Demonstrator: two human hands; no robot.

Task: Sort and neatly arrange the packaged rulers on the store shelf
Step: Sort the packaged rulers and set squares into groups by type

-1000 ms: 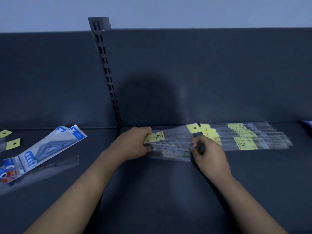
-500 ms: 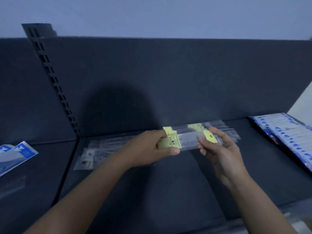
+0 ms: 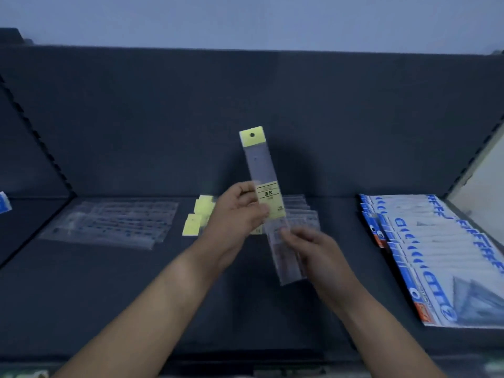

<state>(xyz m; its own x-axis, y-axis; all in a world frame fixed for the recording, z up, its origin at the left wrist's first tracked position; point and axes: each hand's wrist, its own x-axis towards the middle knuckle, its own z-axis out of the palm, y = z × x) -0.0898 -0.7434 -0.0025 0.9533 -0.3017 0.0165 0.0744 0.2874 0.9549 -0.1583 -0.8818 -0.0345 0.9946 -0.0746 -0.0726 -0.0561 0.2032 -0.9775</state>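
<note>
On my feed, at the far left edge, I can see a sliver of a blue pack (image 3: 4, 202). Next comes a row of clear ruler packs (image 3: 109, 223) lying flat and overlapped on the dark shelf (image 3: 163, 296). Further right is a small pile of yellow-header packs (image 3: 200, 214), partly hidden behind the left hand (image 3: 237, 211).

That hand pinches 1 packaged ruler (image 3: 261, 170) at its yellow label, thumb on the front and fingers behind. The pack is held clear of the shelf, almost upright, with its top leaning slightly left and its yellow hang tab (image 3: 251, 135) uppermost. The right hand (image 3: 313, 252) holds the lower, clear end. It is blurred, but the thumb looks to be on the front, with the fingers showing through the sleeve.

I judge the pack to be very light. The ruler inside keeps it stiff along its length, but the clear sleeve looks slick and could slide between fingertips. The label is the surer place to grip, with the other hand steadying the far end so it cannot swing. The sleeve's loose edges could catch on neighbouring packs as it is laid down.

At the far right lies a neat overlapped row of blue-and-white packs (image 3: 436, 255).
</note>
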